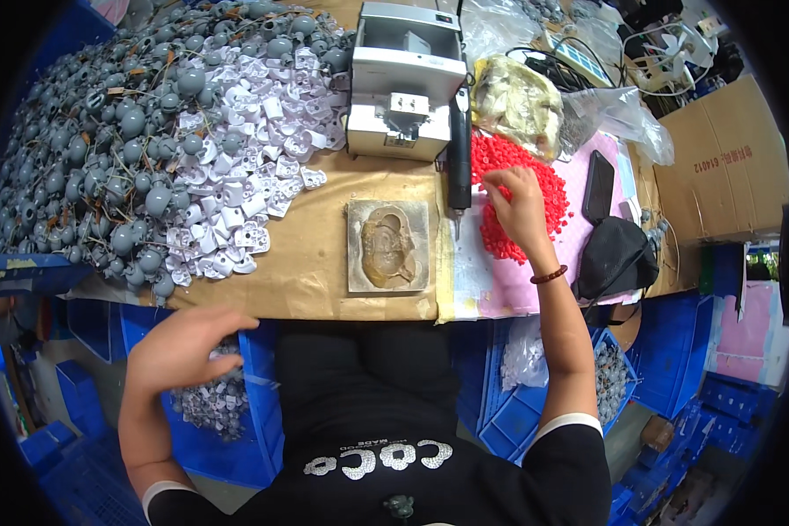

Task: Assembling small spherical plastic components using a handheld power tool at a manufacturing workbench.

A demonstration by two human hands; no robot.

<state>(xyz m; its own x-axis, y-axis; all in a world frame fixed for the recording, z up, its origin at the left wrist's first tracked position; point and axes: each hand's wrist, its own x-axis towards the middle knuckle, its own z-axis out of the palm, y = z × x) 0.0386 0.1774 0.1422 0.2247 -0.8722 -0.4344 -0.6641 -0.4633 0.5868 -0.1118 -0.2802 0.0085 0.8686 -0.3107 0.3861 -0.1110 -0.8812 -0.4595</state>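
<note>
Nearest the camera, a black shirt [500, 491] is being worn, with pale lettering being shown across its chest. Over the right part of the bench [307, 267], the right hand [524, 209] is being held above small red pieces [556, 202], its fingers being curled toward the thumb; whether a piece is being pinched cannot be told. These pieces are being gathered in a loose heap upon a pink sheet [513, 294], the heap's long axis being directed roughly away from the person. Single pieces are being seen too small for their own axes to be read. Bright, even red is being displayed throughout, with a few strays being scattered along the right-hand edge. To the heap's left, a black screwdriver [459, 158] is being pointed tip-first toward the person. Above a blue bin [266, 412] of white and grey parts [223, 410], the left hand [180, 349] is being held with fingers extended rightward and thumb spread apart; nothing is being seen gripped by it.
</note>
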